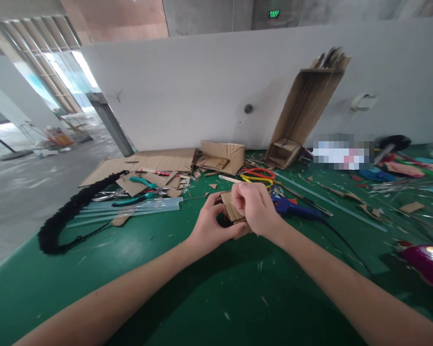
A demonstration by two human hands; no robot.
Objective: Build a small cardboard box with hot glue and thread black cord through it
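Note:
Over the middle of the green table, my left hand (pixel 211 228) is wrapped round a small brown cardboard piece (pixel 231 207), holding it by its sides. My right hand (pixel 254 206) is closed on top of the cardboard's right part. A thin whitish stick (pixel 228 179) juts out to the left above my right fingers; whether they grip it is hard to tell. Just right of my right hand lies a blue glue gun (pixel 296 210), its cord running toward the lower right. Behind the hands are scissors with red and yellow handles (pixel 258 177).
Teal-handled pliers (pixel 140 198), clear glue sticks (pixel 147 207) and a black fuzzy strip (pixel 65 221) lie left. Cardboard scraps (pixel 166 159) line the wall. A tall cardboard trough (pixel 299 110) leans there. A magenta object (pixel 427 264) is at the right edge.

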